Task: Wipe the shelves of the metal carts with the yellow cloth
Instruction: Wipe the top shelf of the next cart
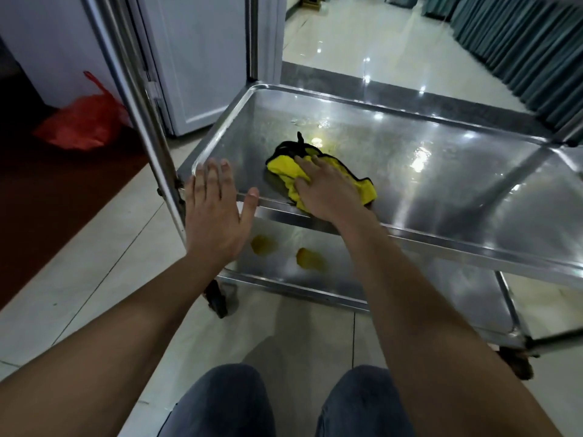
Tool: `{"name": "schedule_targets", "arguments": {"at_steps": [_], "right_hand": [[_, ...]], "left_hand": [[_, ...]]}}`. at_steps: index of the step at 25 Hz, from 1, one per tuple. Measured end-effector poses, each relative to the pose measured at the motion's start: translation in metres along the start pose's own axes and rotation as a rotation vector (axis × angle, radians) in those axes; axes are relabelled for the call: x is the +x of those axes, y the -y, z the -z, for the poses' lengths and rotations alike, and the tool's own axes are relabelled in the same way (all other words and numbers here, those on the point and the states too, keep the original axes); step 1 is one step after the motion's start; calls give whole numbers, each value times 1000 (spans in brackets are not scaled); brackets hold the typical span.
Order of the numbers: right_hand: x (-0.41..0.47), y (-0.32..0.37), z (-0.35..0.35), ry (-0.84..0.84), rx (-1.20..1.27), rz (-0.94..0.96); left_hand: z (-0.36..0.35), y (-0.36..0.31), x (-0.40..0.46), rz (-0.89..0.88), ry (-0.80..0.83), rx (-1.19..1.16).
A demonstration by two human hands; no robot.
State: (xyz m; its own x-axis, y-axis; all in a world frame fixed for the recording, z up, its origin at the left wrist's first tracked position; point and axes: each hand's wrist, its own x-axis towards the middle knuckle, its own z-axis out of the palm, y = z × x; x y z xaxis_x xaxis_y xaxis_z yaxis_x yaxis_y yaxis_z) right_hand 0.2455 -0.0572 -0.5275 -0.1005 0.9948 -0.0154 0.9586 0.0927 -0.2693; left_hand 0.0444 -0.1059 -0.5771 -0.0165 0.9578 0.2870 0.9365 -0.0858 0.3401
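The yellow cloth (318,181) lies bunched on the metal cart's middle shelf (441,171), pinned beneath the right hand (328,190), fingers flat on it; unwiped shelf stretches rightward. The left hand (214,212) hovers wide open by the near-left corner, holding nothing.

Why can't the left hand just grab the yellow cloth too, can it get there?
Probably yes. The left hand hovers open at the shelf's near rim, and only bare metal lies between it and the yellow cloth, though the right hand covers most of it.
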Motion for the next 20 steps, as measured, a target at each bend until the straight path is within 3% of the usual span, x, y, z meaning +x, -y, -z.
{"name": "schedule_targets", "arguments": {"at_steps": [3, 8, 10, 12, 15, 17, 20], "right_hand": [[-9, -39, 8, -45, 30, -101], [-70, -186, 52, -180, -42, -427], [-87, -215, 63, -195, -19, -563], [-86, -207, 59, -195, -46, -603], [-59, -149, 34, -205, -65, -426], [-42, -108, 19, -169, -62, -296], [-33, -87, 18, -137, -24, -254]], "left_hand": [[-1, 0, 0, 7, -27, 14], [-1, -4, -2, 18, -20, 35], [-1, -8, -1, -3, -10, 57], [0, -12, -2, 5, 3, 103], [4, -31, -4, -51, 62, 150], [-2, -67, -7, -225, 131, 140], [-25, -137, -14, -446, 195, 109]]}}
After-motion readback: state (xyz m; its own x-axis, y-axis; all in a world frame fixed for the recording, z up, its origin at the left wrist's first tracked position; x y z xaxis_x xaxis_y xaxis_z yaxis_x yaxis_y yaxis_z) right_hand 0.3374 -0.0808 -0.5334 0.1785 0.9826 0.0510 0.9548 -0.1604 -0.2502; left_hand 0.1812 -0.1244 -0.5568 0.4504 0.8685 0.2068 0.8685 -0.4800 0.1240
